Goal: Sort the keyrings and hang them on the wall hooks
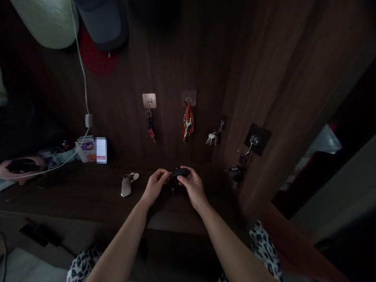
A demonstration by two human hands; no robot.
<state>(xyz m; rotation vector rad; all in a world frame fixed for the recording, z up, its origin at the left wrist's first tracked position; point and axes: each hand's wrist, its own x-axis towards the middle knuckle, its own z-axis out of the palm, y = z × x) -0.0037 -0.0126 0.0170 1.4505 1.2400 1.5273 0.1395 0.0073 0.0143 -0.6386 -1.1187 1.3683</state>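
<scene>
Both hands meet above a dark wooden shelf. My right hand is closed on a black key fob, thumb on its near side. My left hand pinches at the fob's left end, where a small ring seems to be; the dimness hides exactly what the fingertips hold. Something dark hangs below the fob between the hands, too dark to make out. To the left of my left hand, a silver key fob with a ring and round tags lies on the shelf.
Keys hang from adhesive hooks: a red-tagged set, a colourful corded bunch, silver keys and a dark set. Caps hang upper left. A white cable drops past small boxes and a pink container.
</scene>
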